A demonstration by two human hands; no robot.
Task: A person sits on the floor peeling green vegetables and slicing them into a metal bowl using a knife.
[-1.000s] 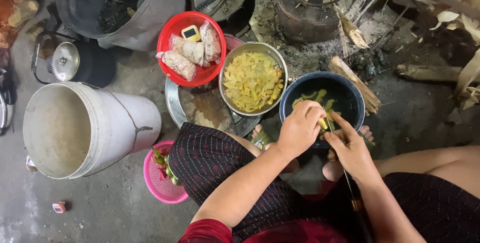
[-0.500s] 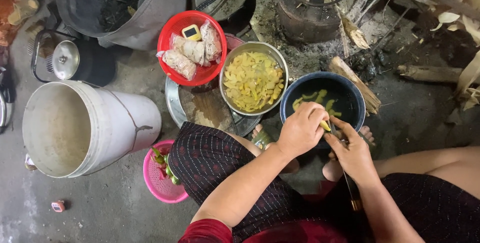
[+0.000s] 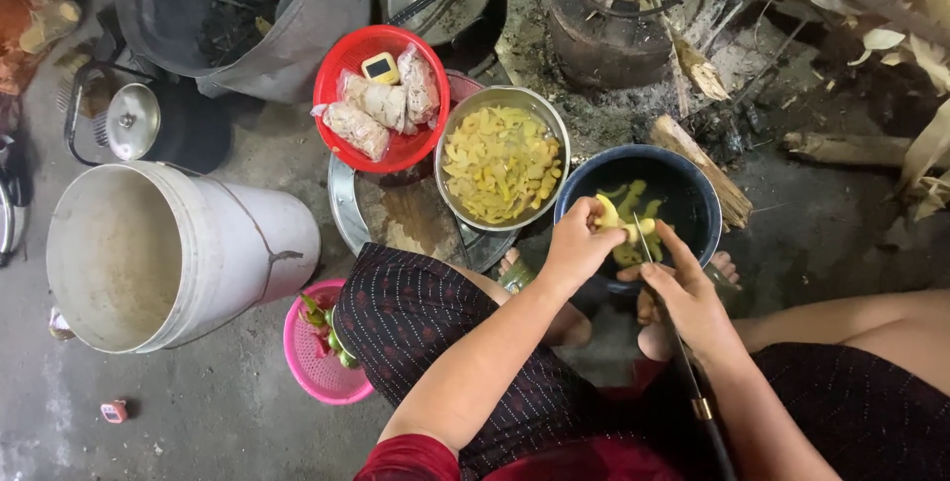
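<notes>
Clamped in the left hand [image 3: 577,243], a yellow fruit piece [image 3: 616,225] sat over the blue bowl [image 3: 693,194]; the right hand [image 3: 691,298] gripped the knife [image 3: 673,337]. Judged soft, slippery; best pinched at its ends.

Yellow-green vegetable piece [image 3: 616,220], pale, partly peeled or cut, pinched in the left hand [image 3: 577,243] over the dark blue bowl [image 3: 693,189], which sits on the ground and holds a few similar yellow-green strips. Knife [image 3: 665,308] in the right hand [image 3: 691,298]: thin blade angled up toward the piece, tip at or near it, dark handle with a brass-coloured ring running back under the wrist. Both hands close together at the bowl's near rim.
</notes>
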